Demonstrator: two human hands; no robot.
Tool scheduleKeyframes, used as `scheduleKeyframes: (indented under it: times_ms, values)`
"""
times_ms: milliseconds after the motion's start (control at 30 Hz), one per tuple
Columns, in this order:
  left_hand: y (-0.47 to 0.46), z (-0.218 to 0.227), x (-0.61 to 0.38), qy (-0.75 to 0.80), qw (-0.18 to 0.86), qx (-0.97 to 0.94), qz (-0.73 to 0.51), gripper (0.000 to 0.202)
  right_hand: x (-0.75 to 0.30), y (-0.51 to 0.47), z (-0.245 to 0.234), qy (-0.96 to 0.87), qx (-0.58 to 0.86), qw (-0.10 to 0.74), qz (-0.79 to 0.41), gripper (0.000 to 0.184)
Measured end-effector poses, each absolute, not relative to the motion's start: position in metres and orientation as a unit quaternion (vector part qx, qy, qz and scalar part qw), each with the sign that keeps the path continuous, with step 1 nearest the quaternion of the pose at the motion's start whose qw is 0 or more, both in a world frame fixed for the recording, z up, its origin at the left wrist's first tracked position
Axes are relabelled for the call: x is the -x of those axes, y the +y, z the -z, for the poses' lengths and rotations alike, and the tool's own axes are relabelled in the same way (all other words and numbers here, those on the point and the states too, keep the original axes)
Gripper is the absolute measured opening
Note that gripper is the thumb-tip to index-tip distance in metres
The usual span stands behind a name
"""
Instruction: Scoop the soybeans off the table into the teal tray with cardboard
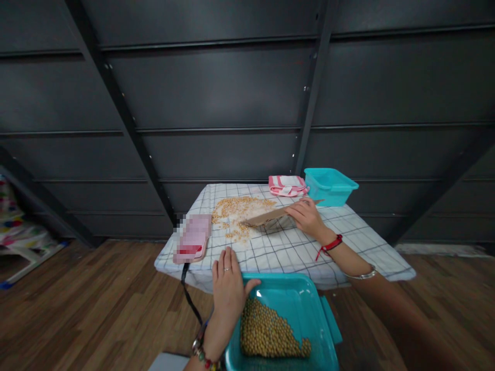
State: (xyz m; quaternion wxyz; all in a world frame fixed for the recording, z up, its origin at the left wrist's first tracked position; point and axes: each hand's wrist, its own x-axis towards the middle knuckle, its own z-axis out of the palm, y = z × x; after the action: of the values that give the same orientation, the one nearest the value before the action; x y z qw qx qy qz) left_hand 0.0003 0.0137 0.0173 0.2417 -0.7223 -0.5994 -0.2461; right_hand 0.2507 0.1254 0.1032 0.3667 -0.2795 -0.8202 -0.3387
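Left hand (226,288) laid flat, right hand (307,217) reached forward and gripped.
The left hand showed its back, its fingers (227,256) straight, close together and pointing forward, while its thumb (253,284) stood out toward the right; behind it, the left wrist (216,337) ran back toward the body, with little forearm in view. The right hand was farther ahead and off to the left hand's right, its bent fingers pointing leftward in a pinch, its back turned up. Behind that hand, the right wrist (331,244) looked nearly straight, and the right forearm (386,299) stretched back and outward to the right.
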Motion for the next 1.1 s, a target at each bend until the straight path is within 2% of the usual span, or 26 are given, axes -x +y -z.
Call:
scheduleKeyframes:
  times_ms: [367, 533, 1100]
  values:
    - [0.014, -0.018, 0.001, -0.603, 0.245, 0.721, 0.236, 0.087, -0.256, 0.119, -0.130, -0.815, 0.272, 0.370, 0.354, 0.025]
    - [0.015, -0.014, 0.003, -0.604, 0.228, 0.725, 0.240, 0.087, -0.257, 0.110, -0.143, -0.828, 0.282, 0.327, 0.358, 0.025]
    - [0.017, -0.007, 0.006, -0.604, 0.254, 0.709, 0.261, 0.091, -0.261, 0.100, -0.142, -0.843, 0.262, 0.312, 0.352, 0.026]
